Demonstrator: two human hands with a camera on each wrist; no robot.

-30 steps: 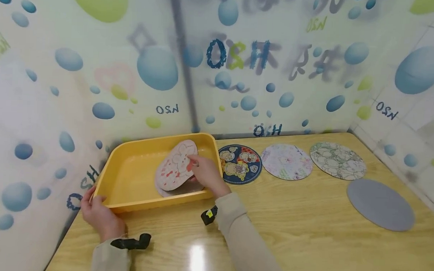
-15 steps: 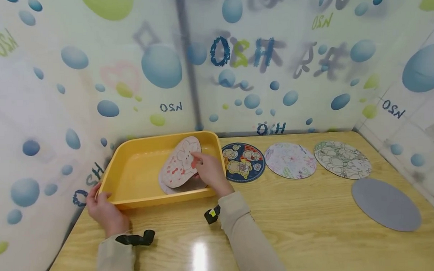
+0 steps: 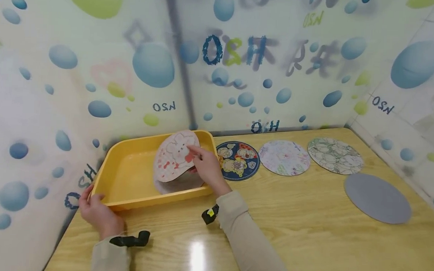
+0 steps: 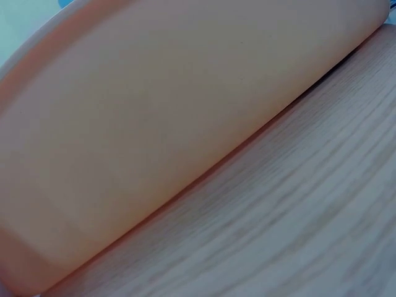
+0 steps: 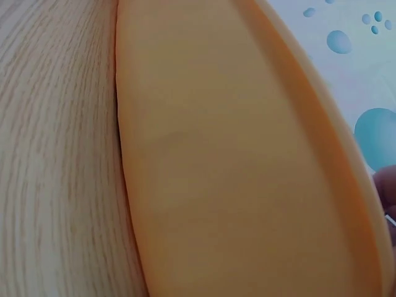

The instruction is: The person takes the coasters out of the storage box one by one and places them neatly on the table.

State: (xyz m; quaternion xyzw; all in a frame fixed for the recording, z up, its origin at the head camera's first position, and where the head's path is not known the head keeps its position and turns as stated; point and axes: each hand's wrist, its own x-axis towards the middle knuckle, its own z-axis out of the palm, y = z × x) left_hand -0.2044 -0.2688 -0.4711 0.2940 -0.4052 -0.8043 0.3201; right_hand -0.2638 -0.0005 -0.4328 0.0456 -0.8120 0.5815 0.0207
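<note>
In the head view, my left hand (image 3: 100, 215) grips the front left corner of a yellow plastic tray (image 3: 130, 146). My right hand (image 3: 210, 169) reaches over the tray's right end and pinches the right edge of a pale pink round mat (image 3: 175, 156) with a cartoon mouse and red marks. This mat is tilted up, its top over the tray's back rim. Beneath it, at least one more round mat (image 3: 161, 187) lies in the tray, mostly hidden. In the right wrist view, a little of my right hand (image 5: 387, 192) shows beyond the tray wall (image 5: 216, 148).
On the wooden table (image 3: 289, 233), right of the tray, lie a dark blue bear mat (image 3: 237, 162), a pale floral mat (image 3: 284, 157), a green-and-white patterned mat (image 3: 334, 155) and a plain grey round mat (image 3: 378, 197). A bubble-printed curtain (image 3: 240, 84) stands behind the table.
The pink mat has opened from a narrow, bent tilt to a broader face, its top edge higher against the tray's back rim. My left hand keeps its place on the corner.
</note>
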